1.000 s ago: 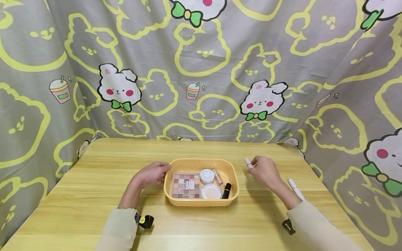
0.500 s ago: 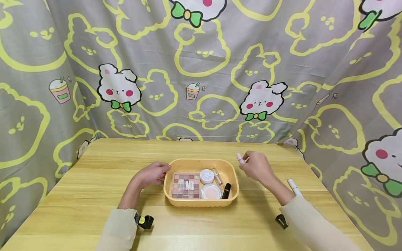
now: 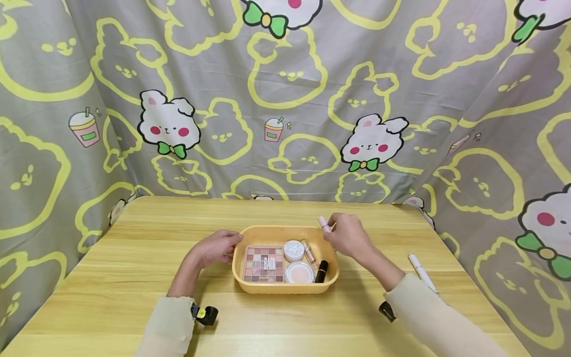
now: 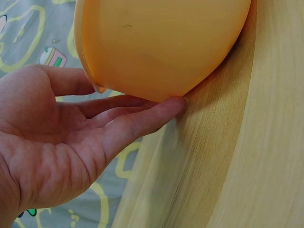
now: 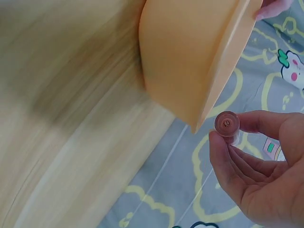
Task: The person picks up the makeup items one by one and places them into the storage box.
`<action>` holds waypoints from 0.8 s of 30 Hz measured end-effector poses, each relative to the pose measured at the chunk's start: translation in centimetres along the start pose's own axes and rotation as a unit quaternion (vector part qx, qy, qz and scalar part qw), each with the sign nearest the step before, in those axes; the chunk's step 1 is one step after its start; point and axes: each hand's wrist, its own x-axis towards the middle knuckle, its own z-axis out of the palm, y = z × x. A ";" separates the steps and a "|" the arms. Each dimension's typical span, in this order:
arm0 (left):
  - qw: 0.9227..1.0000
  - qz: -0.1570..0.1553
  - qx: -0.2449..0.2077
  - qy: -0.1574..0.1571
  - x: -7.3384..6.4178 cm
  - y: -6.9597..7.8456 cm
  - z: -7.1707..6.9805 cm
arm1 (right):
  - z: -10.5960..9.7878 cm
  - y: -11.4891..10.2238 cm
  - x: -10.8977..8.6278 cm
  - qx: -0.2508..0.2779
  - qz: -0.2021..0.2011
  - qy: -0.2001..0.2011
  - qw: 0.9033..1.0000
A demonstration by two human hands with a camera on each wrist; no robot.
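An orange plastic basket [image 3: 285, 289] stands mid-table with makeup inside: an eyeshadow palette [image 3: 264, 264], a round white case [image 3: 294, 251], a compact [image 3: 300, 272], a small clear-and-pink tube [image 3: 310, 253] and a black tube [image 3: 321, 271]. My left hand [image 3: 218, 247] grips its left side, one finger at the rim and other digits against the outer wall [image 4: 161, 52]. Between right thumb and fingers, my right hand [image 3: 348, 234] pinches a pale pink lipstick [image 3: 324, 224] over the basket's back right corner. Its round, numbered end [image 5: 227, 124] faces the right wrist camera.
A white pen-like tube [image 3: 421, 272] lies on the wooden table [image 3: 134, 267] to the right, partly behind the right sleeve [image 3: 428, 307]. A patterned curtain [image 3: 285, 163] hangs behind the table and along both sides.
My right hand has moved left with the lipstick, from beside the basket to over its back right corner. The left hand and the basket have stayed in place.
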 end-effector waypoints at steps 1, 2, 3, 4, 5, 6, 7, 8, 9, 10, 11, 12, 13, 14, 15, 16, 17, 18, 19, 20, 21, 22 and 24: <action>1.000 0.000 0.000 -0.001 0.0 0.0 0.0 | 0.2 -0.2 0.0 -0.003 -0.006 0.001 1.000; 1.000 0.001 0.000 -0.002 0.0 0.0 0.0 | 0.3 -0.3 0.0 -0.004 -0.011 0.002 1.000; 1.000 0.001 0.000 -0.002 0.0 0.0 0.0 | 0.5 -0.5 -0.1 -0.002 -0.013 0.001 1.000; 1.000 0.001 0.001 -0.003 0.0 0.0 0.0 | 0.7 -0.7 -0.1 -0.003 -0.016 0.000 1.000; 1.000 0.000 0.000 -0.001 0.0 0.0 0.0 | 0.9 -0.8 -0.1 -0.004 -0.019 0.000 1.000; 1.000 -0.001 0.000 -0.001 0.0 0.0 -0.1 | 1.1 -1.0 -0.2 -0.007 -0.019 -0.001 1.000; 1.000 -0.001 0.002 -0.002 0.0 0.0 -0.1 | 1.2 -1.1 -0.2 -0.006 -0.017 -0.003 1.000; 1.000 -0.001 0.002 -0.002 0.0 0.0 -0.1 | 1.4 -1.3 -0.3 -0.005 -0.016 -0.006 1.000; 1.000 -0.001 0.003 -0.002 0.0 0.1 -0.1 | 1.6 -1.5 -0.3 -0.004 -0.013 -0.010 1.000; 1.000 -0.002 0.002 0.001 0.0 0.1 -0.1 | 1.9 -1.6 -0.4 -0.004 -0.012 -0.013 1.000; 1.000 -0.002 0.003 0.001 0.0 0.1 -0.1 | 2.1 -1.8 -0.5 -0.002 -0.011 -0.015 1.000; 1.000 -0.002 0.003 0.001 0.0 0.1 -0.1 | 2.2 -1.9 -0.5 0.002 -0.010 -0.018 1.000; 1.000 -0.003 0.004 0.003 0.0 0.0 -0.1 | 2.4 -2.1 -0.6 0.002 -0.015 -0.019 1.000; 1.000 -0.004 0.004 0.003 0.0 0.0 -0.1 | 2.6 -2.3 -0.6 0.005 -0.018 -0.020 1.000; 1.000 -0.004 0.005 0.003 0.0 0.0 -0.1 | 2.8 -2.4 -0.7 0.009 -0.020 -0.022 1.000; 1.000 -0.005 0.004 0.005 0.0 -0.1 -0.1 | 2.9 -2.5 -0.8 0.014 -0.022 -0.026 0.999; 1.000 -0.005 0.005 0.005 0.1 -0.1 -0.1 | 3.1 -2.7 -0.9 0.018 -0.025 -0.029 0.999; 1.000 -0.006 0.005 0.007 0.1 -0.1 -0.2 | 3.2 -2.7 -0.9 0.022 -0.027 -0.034 0.999; 1.000 -0.006 0.006 0.007 0.1 -0.1 -0.2 | 3.4 -2.8 -1.0 0.025 -0.031 -0.037 0.999; 1.000 -0.006 0.006 0.007 0.1 -0.1 -0.2 | 3.5 -2.9 -1.1 0.033 -0.029 -0.044 0.998; 1.000 -0.007 0.006 0.009 0.1 -0.1 -0.2 | 3.6 -2.9 -1.1 0.035 -0.033 -0.048 0.998; 1.000 -0.008 0.005 0.011 0.1 -0.1 -0.2 | 3.8 -3.0 -1.2 0.037 -0.037 -0.050 0.997; 1.000 -0.007 0.006 0.010 0.1 -0.1 -0.2 | 4.1 -3.0 -1.2 0.035 -0.044 -0.050 0.997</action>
